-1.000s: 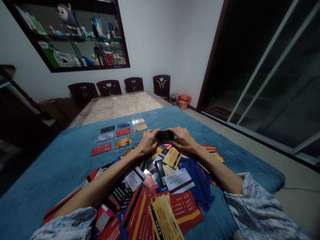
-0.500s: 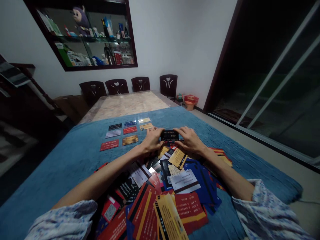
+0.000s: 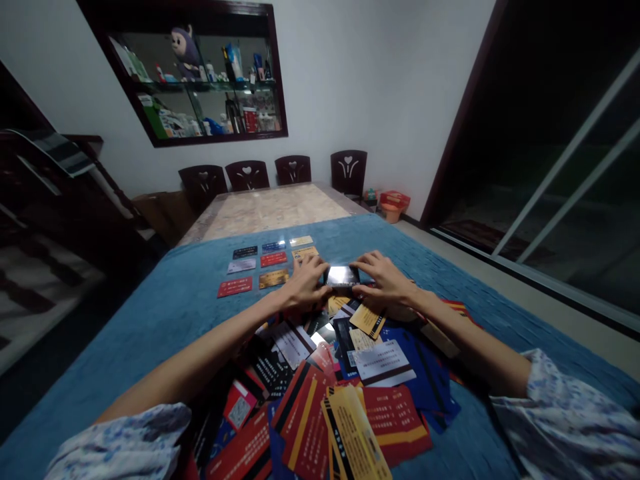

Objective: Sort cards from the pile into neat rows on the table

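Observation:
Between my two hands is a black card (image 3: 342,276), its face catching a bright glare. My left hand (image 3: 306,281) pinches its left edge, and my right hand (image 3: 384,280) grips the right edge. Both hands are closed on it, just above the far side of a loose heap of cards. In that heap lie a white card (image 3: 384,363), red cards (image 3: 395,420), yellow cards (image 3: 357,433) and blue cards (image 3: 425,373), overlapping at many angles. Left of my left hand, several cards lie in rows, among them a red card (image 3: 235,287) and a gold card (image 3: 273,279).
A blue cloth (image 3: 180,327) covers the near part of the table, with the marbled tabletop (image 3: 270,203) beyond. Dark chairs (image 3: 349,172) stand at the far side. A red box and orange bin (image 3: 393,208) sit on the floor near the sliding door.
The black card has tilted, so glare now covers its printed face. Both hands keep their hold. The whole view has shifted, with the scene appearing slightly farther right.

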Demonstrator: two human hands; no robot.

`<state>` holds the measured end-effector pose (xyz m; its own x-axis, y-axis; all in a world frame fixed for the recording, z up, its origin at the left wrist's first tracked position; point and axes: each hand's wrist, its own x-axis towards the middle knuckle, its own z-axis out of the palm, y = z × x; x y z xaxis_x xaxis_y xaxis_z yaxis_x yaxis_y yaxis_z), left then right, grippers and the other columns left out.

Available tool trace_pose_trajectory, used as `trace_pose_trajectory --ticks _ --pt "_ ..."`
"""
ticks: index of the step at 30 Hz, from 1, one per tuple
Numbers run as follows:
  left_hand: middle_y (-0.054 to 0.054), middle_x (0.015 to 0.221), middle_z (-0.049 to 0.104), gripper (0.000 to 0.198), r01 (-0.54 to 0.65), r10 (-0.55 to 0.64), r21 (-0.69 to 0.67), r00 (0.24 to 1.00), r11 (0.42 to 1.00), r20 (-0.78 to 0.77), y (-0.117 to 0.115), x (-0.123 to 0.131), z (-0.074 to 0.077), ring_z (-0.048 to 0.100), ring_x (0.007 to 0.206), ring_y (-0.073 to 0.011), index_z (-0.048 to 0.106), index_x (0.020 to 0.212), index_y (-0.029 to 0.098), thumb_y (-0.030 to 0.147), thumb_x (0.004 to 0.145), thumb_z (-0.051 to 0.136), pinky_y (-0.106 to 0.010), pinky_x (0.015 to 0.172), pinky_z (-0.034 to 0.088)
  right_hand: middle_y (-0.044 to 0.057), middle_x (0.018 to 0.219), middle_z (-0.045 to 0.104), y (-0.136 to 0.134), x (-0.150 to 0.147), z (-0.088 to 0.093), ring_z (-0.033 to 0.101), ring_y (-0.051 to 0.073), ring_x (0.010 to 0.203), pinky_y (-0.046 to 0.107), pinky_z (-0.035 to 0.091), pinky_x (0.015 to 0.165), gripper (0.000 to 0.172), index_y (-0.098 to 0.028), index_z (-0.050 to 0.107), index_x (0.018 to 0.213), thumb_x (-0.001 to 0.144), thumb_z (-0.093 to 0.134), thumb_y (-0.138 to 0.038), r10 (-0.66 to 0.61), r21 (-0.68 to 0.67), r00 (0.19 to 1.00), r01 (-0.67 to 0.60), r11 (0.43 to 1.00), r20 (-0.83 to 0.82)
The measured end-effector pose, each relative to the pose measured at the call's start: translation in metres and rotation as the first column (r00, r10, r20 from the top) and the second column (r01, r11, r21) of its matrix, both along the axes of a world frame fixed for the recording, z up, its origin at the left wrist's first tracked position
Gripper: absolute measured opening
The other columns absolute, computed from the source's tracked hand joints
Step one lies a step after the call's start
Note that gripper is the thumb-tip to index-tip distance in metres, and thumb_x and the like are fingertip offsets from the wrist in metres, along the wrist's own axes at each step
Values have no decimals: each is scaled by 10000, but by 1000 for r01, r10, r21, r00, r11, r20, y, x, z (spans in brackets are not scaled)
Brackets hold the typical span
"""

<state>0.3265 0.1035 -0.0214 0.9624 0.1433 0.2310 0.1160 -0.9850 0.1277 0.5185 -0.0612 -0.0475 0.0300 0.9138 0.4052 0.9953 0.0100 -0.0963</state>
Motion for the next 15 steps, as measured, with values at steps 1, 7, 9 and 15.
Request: trace_pose_trajectory --ticks 1,7,9,15 --pt "-146 1236 571 405 -4 4 -1 1000 1000 -3 0 -2 1 429 1210 -332 603 1225 185 317 842 622 -542 987 346 140 1166 621 2 0 3 490 293 1063 409 430 821 503 -218 618 1296 864 636 -475 7 -19 1000 -7 1000 2" --pt "-144 1233 564 443 -48 48 -8 999 999 -11 11 -16 5 436 1190 -334 587 1250 183 281 820 634 -549 992 338 136 1115 627 28 -4 19 498 285 1020 366 421 758 531 -225 651 1248 815 688 -529 55 -123 998 -53 991 13" --pt "-153 1239 559 445 -74 74 -3 997 997 -18 16 -22 7 436 1194 -337 580 1258 169 275 828 624 -553 990 341 135 1106 629 39 -9 23 500 286 1015 358 415 751 537 -221 658 1236 798 706 -528 65 -138 998 -62 988 18" --pt "-152 1247 566 448 -175 176 37 984 984 -16 37 -44 13 432 1209 -345 596 1239 189 229 795 644 -546 982 346 140 1101 634 76 -28 38 497 300 1017 367 412 754 526 -223 669 1222 797 706 -532 130 -165 991 -124 978 27"
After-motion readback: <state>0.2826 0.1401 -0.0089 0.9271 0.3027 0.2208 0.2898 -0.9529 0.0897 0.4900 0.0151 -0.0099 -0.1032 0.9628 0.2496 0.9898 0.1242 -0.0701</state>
